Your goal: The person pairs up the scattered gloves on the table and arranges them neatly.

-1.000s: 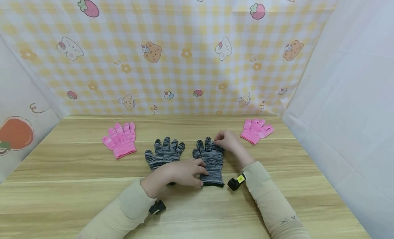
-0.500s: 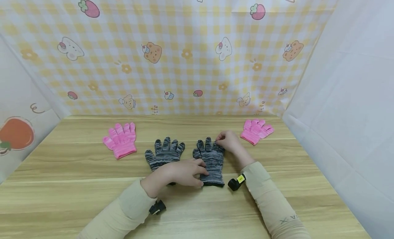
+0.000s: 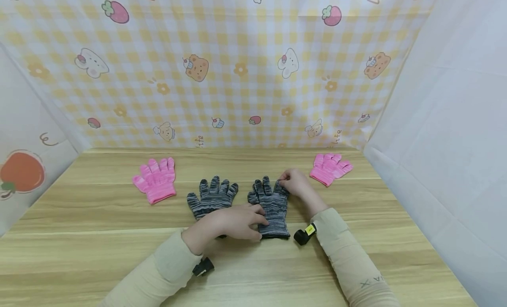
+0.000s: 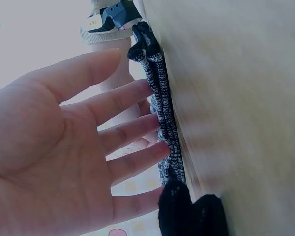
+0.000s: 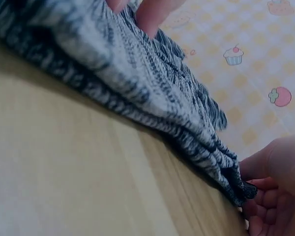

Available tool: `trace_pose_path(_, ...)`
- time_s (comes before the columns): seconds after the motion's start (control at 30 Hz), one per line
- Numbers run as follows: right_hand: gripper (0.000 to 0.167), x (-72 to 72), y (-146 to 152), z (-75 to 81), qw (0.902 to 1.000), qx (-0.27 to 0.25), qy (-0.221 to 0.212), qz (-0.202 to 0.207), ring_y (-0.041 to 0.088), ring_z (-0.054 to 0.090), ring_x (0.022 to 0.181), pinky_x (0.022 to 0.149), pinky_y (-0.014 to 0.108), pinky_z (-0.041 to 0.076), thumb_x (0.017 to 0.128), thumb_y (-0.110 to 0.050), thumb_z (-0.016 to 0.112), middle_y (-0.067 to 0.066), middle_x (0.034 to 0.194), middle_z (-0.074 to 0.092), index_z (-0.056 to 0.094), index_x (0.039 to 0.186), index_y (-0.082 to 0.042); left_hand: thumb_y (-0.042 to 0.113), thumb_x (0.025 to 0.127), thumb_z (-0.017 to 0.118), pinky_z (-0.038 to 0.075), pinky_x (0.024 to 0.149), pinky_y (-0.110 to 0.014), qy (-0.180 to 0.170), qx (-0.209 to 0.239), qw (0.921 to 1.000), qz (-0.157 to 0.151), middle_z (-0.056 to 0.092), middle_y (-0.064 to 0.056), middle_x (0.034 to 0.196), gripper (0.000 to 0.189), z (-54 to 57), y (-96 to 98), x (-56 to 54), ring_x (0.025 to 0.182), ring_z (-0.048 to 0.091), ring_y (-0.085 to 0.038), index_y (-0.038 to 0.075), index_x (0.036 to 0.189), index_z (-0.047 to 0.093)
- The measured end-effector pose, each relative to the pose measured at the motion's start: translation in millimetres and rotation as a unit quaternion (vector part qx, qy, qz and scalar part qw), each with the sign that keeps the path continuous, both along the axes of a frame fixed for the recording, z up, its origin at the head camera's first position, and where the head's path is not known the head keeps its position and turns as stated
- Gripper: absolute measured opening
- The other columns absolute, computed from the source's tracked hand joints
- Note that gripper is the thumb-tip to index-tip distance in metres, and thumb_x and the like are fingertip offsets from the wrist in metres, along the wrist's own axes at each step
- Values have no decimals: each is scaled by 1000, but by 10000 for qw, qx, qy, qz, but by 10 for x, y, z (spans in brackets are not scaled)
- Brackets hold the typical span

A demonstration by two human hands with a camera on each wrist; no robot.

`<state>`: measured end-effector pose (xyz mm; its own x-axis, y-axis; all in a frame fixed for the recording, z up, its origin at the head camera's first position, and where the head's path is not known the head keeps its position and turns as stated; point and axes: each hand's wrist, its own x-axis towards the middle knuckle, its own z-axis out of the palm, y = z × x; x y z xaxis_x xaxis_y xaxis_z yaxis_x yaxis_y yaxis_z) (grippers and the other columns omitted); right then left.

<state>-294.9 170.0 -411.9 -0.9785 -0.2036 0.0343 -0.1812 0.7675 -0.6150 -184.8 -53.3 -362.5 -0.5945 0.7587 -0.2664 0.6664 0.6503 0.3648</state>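
Two grey-and-black striped knit gloves lie side by side at mid-table in the head view. On the right-hand striped glove, my left hand rests its fairly straight fingertips near the cuff. My right hand pinches the tip of that glove's outer right finger, as the right wrist view also shows, with the glove's tip between thumb and fingers. Seen edge-on in the left wrist view, the knit shows two layers. The left-hand striped glove is partly hidden under my left hand and wrist.
A pink glove lies at the left rear of the wooden table, and another pink glove at the right rear. Behind the table hangs a yellow checked cloth. White sheets stand at the sides.
My right hand has shifted slightly to the right, and the striped glove's outer finger shows more of its length. My left hand has stayed in place.
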Motion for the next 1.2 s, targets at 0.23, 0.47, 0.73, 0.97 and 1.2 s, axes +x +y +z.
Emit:
trace_pose_path(0.23, 8, -20, 17, -31, 9996, -85, 84, -253, 21, 57, 78, 75, 37, 48, 86, -11, 68, 5, 79, 63, 68, 85, -3, 32, 91, 65, 41, 97, -34, -37, 6, 10000, 22, 49, 2, 130, 42, 28, 2, 17, 119, 45, -18, 19, 130, 62)
trace_pose_path(0.47, 12, 49, 90, 151, 9991, -50, -396, 166, 22, 57, 81, 76, 36, 49, 88, -13, 67, 6, 84, 64, 67, 87, -1, 31, 91, 64, 41, 99, -35, -104, 81, 9999, 24, 48, -1, 133, 41, 44, -11, 11, 122, 44, -20, 18, 130, 62)
trace_pose_path(0.73, 11, 96, 153, 252, 9948, 19, -934, 401, 16, 51, 70, 62, 28, 44, 87, -10, 69, 3, 74, 58, 64, 79, -3, 30, 91, 64, 41, 99, -35, -108, 115, 9999, 32, 48, -1, 133, 41, 31, -17, 7, 122, 45, -20, 17, 130, 62)
trace_pose_path(0.97, 12, 96, 159, 220, 9963, 105, -841, 140, 15, 51, 67, 62, 28, 45, 82, -9, 73, 2, 72, 57, 63, 77, -4, 30, 91, 64, 42, 96, -34, -104, 163, 9998, 9, 49, 0, 131, 40, 2, -21, 2, 119, 46, -18, 18, 129, 62)
trace_pose_path(1.2, 9, 92, 155, 219, 9963, 125, -852, 49, 13, 52, 62, 60, 27, 47, 82, -6, 73, 3, 71, 59, 66, 79, -3, 30, 91, 64, 43, 95, -34, -91, 149, 9998, 34, 49, 0, 130, 40, 0, -20, 1, 117, 47, -17, 18, 129, 62)
